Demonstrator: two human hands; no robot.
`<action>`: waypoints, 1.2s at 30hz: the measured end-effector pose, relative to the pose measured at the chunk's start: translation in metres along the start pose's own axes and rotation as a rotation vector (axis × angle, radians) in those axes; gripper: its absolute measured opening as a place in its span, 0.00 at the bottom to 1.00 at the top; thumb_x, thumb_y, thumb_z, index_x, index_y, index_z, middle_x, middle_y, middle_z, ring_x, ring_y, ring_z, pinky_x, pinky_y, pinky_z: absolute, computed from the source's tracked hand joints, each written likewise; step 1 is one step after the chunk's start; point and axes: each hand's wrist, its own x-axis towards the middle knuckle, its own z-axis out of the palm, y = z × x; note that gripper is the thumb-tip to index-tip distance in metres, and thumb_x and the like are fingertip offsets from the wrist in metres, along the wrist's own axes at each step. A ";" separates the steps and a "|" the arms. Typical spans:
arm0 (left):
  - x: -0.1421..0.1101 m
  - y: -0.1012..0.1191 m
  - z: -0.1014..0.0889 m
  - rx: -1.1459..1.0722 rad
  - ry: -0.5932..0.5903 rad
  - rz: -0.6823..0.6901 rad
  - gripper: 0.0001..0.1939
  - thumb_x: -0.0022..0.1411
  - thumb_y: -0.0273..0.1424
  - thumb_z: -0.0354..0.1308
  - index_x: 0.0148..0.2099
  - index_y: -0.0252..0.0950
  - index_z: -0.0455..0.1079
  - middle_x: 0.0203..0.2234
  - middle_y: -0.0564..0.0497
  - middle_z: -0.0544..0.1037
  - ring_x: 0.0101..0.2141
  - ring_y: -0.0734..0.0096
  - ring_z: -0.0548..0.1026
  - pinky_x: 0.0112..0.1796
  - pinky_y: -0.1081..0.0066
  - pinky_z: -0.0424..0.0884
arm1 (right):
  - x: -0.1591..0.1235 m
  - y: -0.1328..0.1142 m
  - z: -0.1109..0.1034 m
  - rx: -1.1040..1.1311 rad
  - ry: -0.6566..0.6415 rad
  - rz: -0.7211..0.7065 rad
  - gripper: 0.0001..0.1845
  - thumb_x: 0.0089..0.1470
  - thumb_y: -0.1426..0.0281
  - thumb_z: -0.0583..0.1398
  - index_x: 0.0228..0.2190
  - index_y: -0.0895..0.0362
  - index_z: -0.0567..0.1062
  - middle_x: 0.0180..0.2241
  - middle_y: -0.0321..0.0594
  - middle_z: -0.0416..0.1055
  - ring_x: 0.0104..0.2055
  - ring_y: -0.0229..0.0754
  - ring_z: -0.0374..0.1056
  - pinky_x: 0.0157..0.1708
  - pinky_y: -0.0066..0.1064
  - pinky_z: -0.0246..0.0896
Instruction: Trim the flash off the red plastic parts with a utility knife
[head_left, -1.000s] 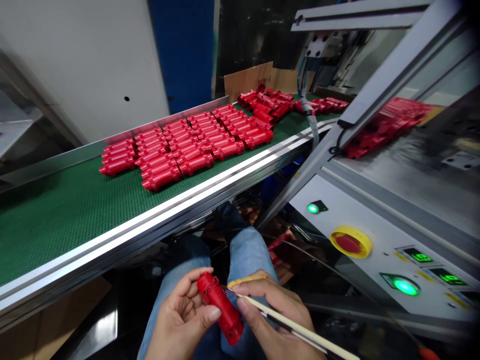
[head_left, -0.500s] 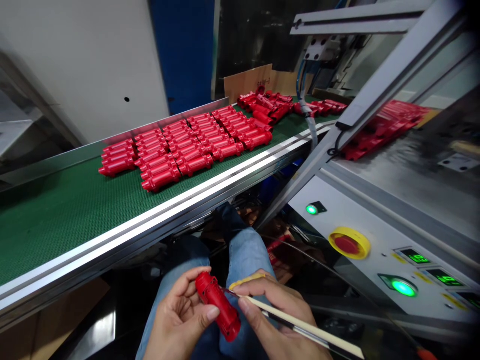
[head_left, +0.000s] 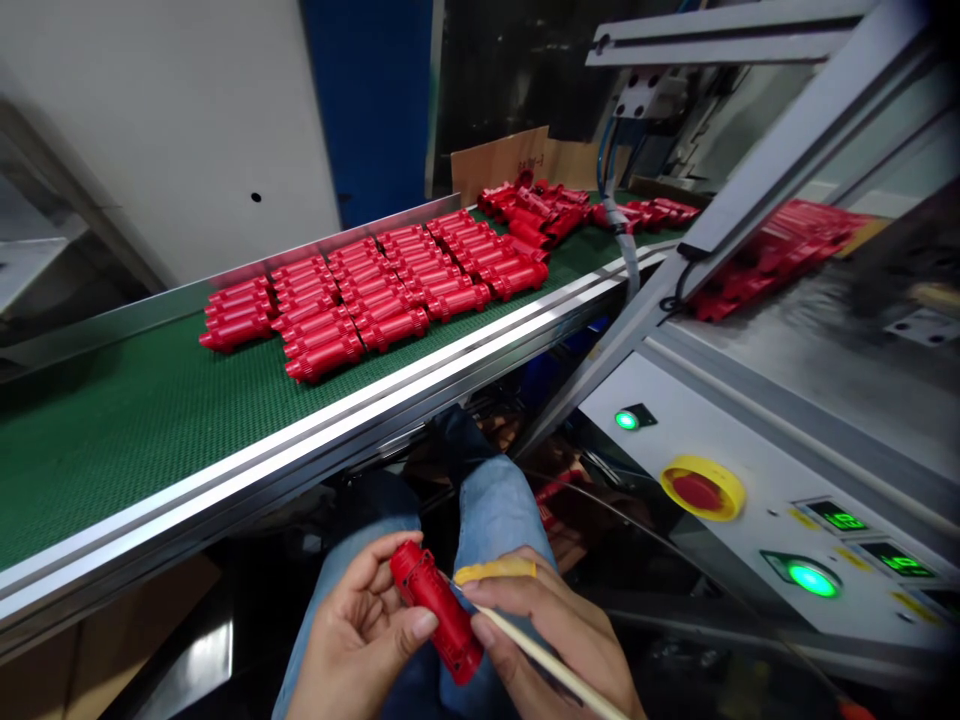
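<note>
My left hand [head_left: 364,630] is closed round a red plastic tube [head_left: 441,612] with ribbed and slotted details, held tilted above my lap. The thumb presses along its side while the fingers curl behind its upper end. In my right hand [head_left: 559,615] is a thin cream-coloured stick [head_left: 551,662], pinched like a pen between thumb and fingers. Its narrow tip points at the right side of the tube; I cannot tell whether it touches. A yellow finger cover [head_left: 495,570] sits on one right finger.
Rows of similar red tubes [head_left: 390,290] lie on a green conveyor belt [head_left: 172,400], with a loose heap [head_left: 536,210] farther back. A metal rail [head_left: 315,430] edges the belt. At right stands a machine panel with a yellow-ringed red button [head_left: 703,488] and green lights.
The right hand and the stick have turned slightly, so the stick now slopes more steeply down to the right. The red tube stays nearly still in the left hand.
</note>
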 end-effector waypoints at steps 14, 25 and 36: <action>-0.003 0.002 0.012 -0.094 0.075 0.019 0.27 0.43 0.32 0.81 0.47 0.38 0.80 0.34 0.46 0.86 0.35 0.65 0.82 0.37 0.74 0.77 | -0.009 0.011 0.014 -0.202 -0.069 -0.259 0.15 0.62 0.75 0.60 0.51 0.57 0.73 0.48 0.47 0.77 0.57 0.45 0.71 0.55 0.31 0.75; -0.003 0.000 0.005 -0.064 0.033 0.019 0.30 0.46 0.35 0.80 0.52 0.38 0.78 0.35 0.45 0.86 0.36 0.64 0.82 0.39 0.73 0.76 | -0.005 0.010 -0.014 0.192 -0.039 0.130 0.11 0.63 0.72 0.63 0.47 0.50 0.77 0.47 0.40 0.79 0.50 0.38 0.78 0.52 0.24 0.75; -0.006 0.003 0.008 -0.059 0.020 0.033 0.29 0.46 0.34 0.80 0.51 0.38 0.79 0.33 0.47 0.85 0.33 0.67 0.81 0.36 0.74 0.75 | -0.003 0.010 0.001 0.139 -0.100 -0.172 0.17 0.61 0.78 0.61 0.52 0.58 0.73 0.44 0.46 0.75 0.45 0.42 0.69 0.45 0.34 0.71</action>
